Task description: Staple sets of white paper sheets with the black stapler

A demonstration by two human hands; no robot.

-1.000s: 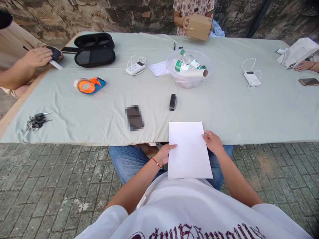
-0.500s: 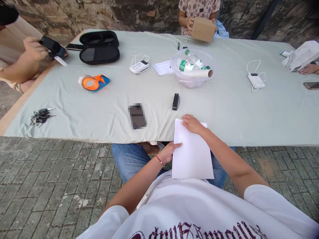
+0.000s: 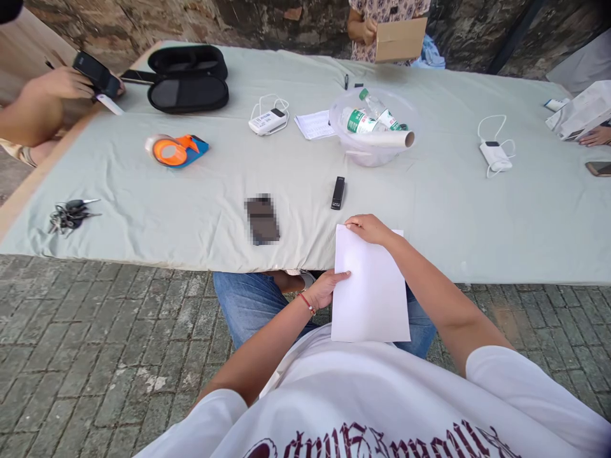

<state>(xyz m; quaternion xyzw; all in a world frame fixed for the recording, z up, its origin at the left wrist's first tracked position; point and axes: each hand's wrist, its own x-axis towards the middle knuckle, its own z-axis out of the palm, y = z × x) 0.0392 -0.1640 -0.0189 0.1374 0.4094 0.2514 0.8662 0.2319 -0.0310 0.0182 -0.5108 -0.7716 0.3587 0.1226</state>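
White paper [image 3: 370,292] lies between my lap and the table's front edge, its far end over the cloth. My left hand [image 3: 325,286], with a red bracelet at the wrist, grips the paper's left edge, thumb on top and fingers beneath. At the far left corner of the paper, my right hand [image 3: 366,228] pinches the edge with its fingertips. A small black device [image 3: 338,193] lies just beyond the paper. To the left is a blurred dark phone-like object [image 3: 262,219].
A clear basin [image 3: 353,156] holds bottles and a roll. Keys [image 3: 71,215], an orange tape dispenser [image 3: 174,151], a black case [image 3: 188,94] and white corded devices [image 3: 268,121] sit on the cloth [image 3: 458,216]. Other people handle things at the table's left, far and right sides.
My right hand has drawn its fingers in at the paper's far left corner. The person across has tilted the cardboard box. At the left, a person's hand and dark device have shifted.
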